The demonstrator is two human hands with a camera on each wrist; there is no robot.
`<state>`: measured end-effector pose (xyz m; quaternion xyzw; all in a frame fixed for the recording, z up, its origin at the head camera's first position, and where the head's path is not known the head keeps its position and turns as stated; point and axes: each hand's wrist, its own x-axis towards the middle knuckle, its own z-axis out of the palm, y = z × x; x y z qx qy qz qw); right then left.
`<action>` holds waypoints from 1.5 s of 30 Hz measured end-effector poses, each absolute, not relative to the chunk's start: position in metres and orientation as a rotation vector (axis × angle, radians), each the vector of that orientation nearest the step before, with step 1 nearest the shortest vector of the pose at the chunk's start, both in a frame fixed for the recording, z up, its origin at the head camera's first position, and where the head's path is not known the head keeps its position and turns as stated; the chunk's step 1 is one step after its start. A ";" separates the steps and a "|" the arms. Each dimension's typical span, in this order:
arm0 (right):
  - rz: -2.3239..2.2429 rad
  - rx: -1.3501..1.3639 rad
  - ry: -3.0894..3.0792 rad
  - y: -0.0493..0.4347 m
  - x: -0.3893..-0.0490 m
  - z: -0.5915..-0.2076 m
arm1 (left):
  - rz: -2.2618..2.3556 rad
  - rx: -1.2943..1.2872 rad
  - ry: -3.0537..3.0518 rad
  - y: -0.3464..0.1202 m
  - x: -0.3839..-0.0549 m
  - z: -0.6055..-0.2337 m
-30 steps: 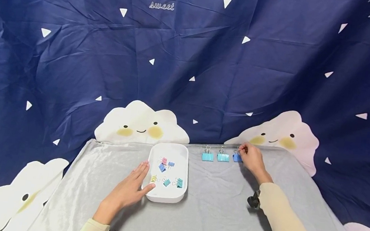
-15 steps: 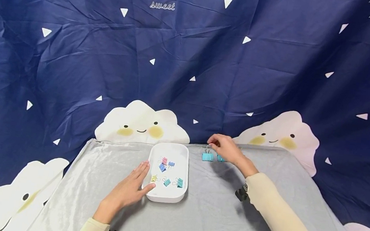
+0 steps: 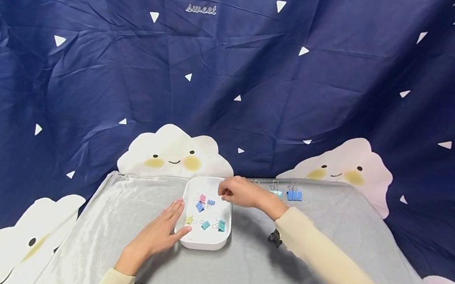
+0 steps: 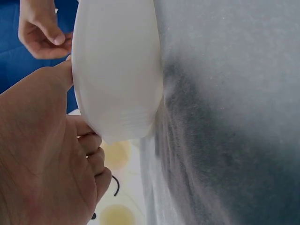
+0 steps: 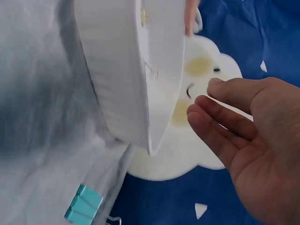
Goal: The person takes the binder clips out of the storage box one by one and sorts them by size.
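Observation:
A white tray (image 3: 203, 246) stands on the grey cloth with several small binder clips in it. A pink clip (image 3: 202, 198), a blue clip (image 3: 200, 207) and a smaller blue clip (image 3: 210, 202) cluster toward its back. Nearer its front are a yellow clip (image 3: 189, 220), a teal clip (image 3: 205, 225) and a green clip (image 3: 221, 225). My left hand (image 3: 155, 232) rests against the tray's left side, fingers extended. Over the tray's back right rim is my right hand (image 3: 245, 193); in the right wrist view its fingers are loosely bent with nothing between them.
Right of the tray, larger binder clips stand in a row: a blue one (image 3: 294, 195), a light teal one (image 3: 275, 194), and another teal one (image 5: 83, 206), mostly behind my right hand in the head view. A dark blue cloth (image 3: 260, 71) hangs behind the table.
My right hand has moved left from the large blue clip, past the teal clips, to the tray's back right rim. The left hand and the clips in the tray stay put.

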<state>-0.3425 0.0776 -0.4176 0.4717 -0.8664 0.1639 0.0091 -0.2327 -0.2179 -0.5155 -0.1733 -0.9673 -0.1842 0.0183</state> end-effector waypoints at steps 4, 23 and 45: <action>0.389 1.552 -2.742 0.063 -0.334 -0.422 | -0.573 -0.551 -2.995 -0.217 -0.233 -0.516; -0.111 1.490 -2.996 0.043 -0.319 -0.467 | -0.578 -0.562 -2.992 -0.218 -0.232 -0.516; 0.283 1.609 -2.806 0.052 -0.327 -0.480 | -0.580 -0.549 -2.997 -0.218 -0.230 -0.515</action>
